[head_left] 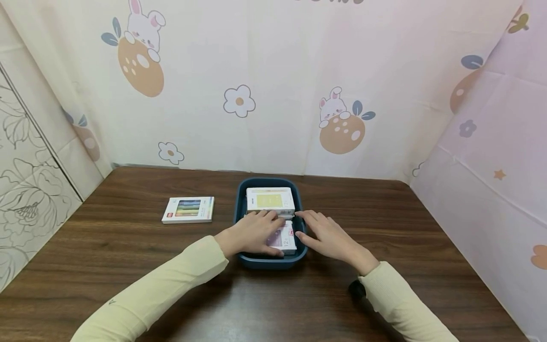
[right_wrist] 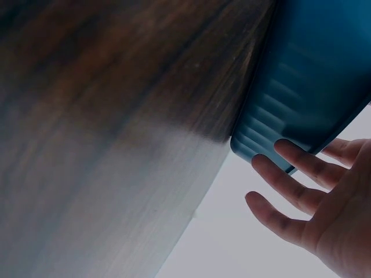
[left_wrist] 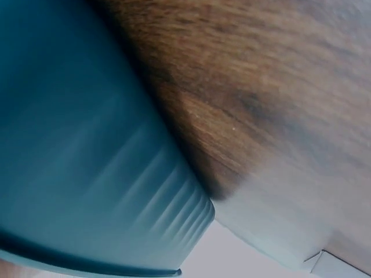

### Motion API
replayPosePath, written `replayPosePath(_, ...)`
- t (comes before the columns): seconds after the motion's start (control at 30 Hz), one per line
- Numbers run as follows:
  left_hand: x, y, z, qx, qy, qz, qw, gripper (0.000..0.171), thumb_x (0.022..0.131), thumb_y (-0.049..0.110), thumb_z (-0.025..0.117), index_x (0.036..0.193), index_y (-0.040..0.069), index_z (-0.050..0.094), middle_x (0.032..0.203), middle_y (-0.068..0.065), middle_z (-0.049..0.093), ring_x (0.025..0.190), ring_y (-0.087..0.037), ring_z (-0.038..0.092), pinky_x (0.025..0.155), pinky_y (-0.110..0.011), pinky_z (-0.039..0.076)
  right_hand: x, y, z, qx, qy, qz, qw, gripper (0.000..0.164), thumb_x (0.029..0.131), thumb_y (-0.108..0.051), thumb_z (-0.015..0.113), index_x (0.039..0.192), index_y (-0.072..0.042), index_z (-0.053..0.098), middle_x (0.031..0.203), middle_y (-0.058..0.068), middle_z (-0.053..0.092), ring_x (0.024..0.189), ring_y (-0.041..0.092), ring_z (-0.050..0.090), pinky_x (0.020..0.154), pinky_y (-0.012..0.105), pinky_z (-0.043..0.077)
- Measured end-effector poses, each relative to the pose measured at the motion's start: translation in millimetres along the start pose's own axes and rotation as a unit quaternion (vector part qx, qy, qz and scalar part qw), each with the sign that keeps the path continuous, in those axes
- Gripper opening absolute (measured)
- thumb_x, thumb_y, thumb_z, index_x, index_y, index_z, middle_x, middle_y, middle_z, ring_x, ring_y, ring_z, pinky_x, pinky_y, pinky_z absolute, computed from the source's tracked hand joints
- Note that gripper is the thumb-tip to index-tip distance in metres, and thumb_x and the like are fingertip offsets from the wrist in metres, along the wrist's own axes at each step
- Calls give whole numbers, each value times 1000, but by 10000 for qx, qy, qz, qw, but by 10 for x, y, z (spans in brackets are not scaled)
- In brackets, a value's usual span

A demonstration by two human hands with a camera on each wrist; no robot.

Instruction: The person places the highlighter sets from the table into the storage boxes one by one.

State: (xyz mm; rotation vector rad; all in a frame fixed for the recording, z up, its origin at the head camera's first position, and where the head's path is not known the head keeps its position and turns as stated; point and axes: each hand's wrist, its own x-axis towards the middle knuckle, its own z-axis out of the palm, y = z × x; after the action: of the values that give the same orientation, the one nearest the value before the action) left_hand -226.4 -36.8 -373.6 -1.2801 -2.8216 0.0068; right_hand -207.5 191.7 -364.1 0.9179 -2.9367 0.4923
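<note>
A blue plastic basket [head_left: 272, 264] on the table holds several white boxes. My left hand [head_left: 255, 232] reaches over its left rim and grips a white box with a purple panel [head_left: 285, 237], marked 12, in the near half. The thumb lies at that box's near side and the fingers at its far side. Behind it sits a white box with a yellow-green panel [head_left: 270, 199]. At the basket's right rim is my right hand [head_left: 326, 236], its fingers loosely spread; the right wrist view shows these fingers [right_wrist: 284, 182] beside the basket's outer wall [right_wrist: 313, 75].
To the left of the basket, a flat white box with coloured sticks behind a window [head_left: 188, 210] lies on the brown wooden table [head_left: 128, 237]. A printed curtain [head_left: 282, 57] hangs along the table's back edge. A dark object [head_left: 356, 289] shows beneath the right wrist.
</note>
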Motion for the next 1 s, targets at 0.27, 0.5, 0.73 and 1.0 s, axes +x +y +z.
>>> replayPosePath(0.27, -19, -26, -31, 87, 133, 99, 9998, 73, 82, 67, 44, 135, 17, 42, 127, -4, 51, 112, -22, 51, 93, -42, 44, 2, 5, -2, 14, -23, 36, 10000, 55, 92, -44, 46, 136, -12, 40, 135, 8, 46, 121, 24, 47, 96, 54, 38)
replayPosePath(0.5, -46, -29, -132, 109, 101, 37, 9999, 69, 84, 65, 42, 136, 20, 42, 131, -2, 50, 112, -21, 52, 90, -41, 46, -2, -4, -6, 16, -46, 52, 10000, 56, 92, -45, 46, 136, -11, 40, 135, 9, 46, 121, 25, 47, 96, 55, 37)
replayPosePath(0.73, -98, -81, -239, 251, 387, 50, 9989, 63, 85, 61, 44, 135, 22, 44, 129, -2, 52, 107, -20, 54, 90, -40, 47, -1, -5, -9, 4, -19, 40, 10000, 56, 92, -46, 46, 136, -11, 40, 135, 9, 47, 121, 25, 47, 96, 54, 38)
replayPosePath(1.0, -194, -215, -342, 394, 479, -164, 9979, 62, 85, 62, 44, 133, 23, 45, 128, -1, 53, 109, -20, 54, 90, -39, 46, -3, -7, -5, -12, 12, 56, 10000, 55, 91, -42, 49, 136, -12, 41, 134, 9, 47, 121, 25, 46, 96, 54, 38)
